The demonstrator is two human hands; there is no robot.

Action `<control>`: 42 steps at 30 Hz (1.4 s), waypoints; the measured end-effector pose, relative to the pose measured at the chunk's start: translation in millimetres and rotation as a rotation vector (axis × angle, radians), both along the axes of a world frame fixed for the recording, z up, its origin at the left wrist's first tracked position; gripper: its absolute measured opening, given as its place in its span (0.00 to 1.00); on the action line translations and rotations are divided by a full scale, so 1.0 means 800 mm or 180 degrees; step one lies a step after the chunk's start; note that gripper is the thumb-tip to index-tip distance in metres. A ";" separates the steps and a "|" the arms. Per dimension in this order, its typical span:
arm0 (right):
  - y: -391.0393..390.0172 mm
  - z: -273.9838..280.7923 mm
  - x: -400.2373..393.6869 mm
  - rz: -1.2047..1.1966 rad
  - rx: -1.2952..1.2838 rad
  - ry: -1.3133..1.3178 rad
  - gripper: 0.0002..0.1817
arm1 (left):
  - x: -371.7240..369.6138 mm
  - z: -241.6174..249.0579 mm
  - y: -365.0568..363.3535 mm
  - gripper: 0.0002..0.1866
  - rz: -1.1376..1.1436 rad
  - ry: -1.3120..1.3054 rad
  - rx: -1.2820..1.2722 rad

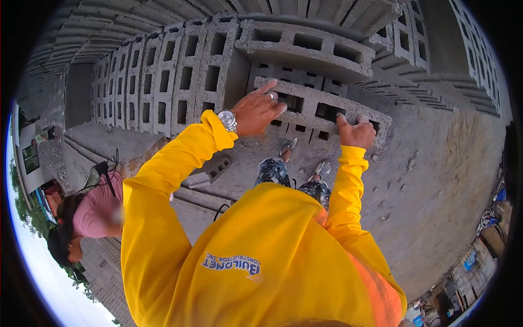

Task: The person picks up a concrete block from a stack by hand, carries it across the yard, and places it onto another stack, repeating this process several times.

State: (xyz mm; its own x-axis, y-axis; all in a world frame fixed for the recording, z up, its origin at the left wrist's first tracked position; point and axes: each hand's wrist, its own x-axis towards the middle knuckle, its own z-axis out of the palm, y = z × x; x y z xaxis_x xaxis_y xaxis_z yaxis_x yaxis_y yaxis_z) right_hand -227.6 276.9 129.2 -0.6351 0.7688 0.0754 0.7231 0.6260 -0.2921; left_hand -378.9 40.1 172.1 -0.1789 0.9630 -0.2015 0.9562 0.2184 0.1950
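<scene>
A grey hollow concrete block (309, 108) lies across in front of me, its row of holes facing up. My left hand (257, 111), with a ring and a metal wristwatch, is closed on its left end, fingers spread over the edge. At the right end my right hand (356, 132) grips the same block, the thumb side at the middle hole and fingers by the end hole. Just beyond it sits another hollow block (287, 40). More blocks (318, 87) show below and between these two.
A long row of stacked hollow blocks (176, 82) runs off to the left, with more stacks (417, 35) at the upper right. Two block pieces (210, 170) lie on the ground near my left forearm. A person in pink (98, 210) is at the left. Bare dirt (430, 180) stretches right.
</scene>
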 end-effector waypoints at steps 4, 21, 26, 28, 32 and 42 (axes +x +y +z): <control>-0.025 -0.008 -0.058 -0.0010 -0.0218 -0.0324 0.33 | -0.039 -0.048 -0.023 0.22 0.0277 0.0189 0.0233; 0.110 -0.003 0.021 -0.0496 -0.2224 0.0137 0.42 | 0.019 -0.036 0.057 0.38 0.3122 -0.0927 0.0059; 0.087 -0.019 -0.007 -0.0580 -0.1874 -0.0579 0.54 | 0.014 -0.065 0.078 0.34 0.3306 -0.0718 0.0130; 0.089 -0.031 -0.011 -0.0618 -0.1858 -0.0505 0.52 | 0.014 -0.071 0.084 0.31 0.3560 -0.0897 0.0206; 0.086 -0.047 -0.010 -0.0775 -0.1755 -0.0139 0.47 | 0.012 -0.079 0.093 0.27 0.3843 -0.0733 0.0439; 0.083 -0.026 -0.042 -0.0772 -0.1836 0.0002 0.46 | -0.031 -0.054 0.087 0.24 0.3744 -0.0832 0.0430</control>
State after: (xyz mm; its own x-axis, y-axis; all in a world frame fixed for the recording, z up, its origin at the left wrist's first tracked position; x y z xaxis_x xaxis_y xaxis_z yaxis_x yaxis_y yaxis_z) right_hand -261.2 343.6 108.7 -0.4376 0.8081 -0.3943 0.8245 0.1856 -0.5346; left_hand -403.6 110.0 128.5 -0.9275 0.2555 -0.2728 0.1156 0.8901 0.4408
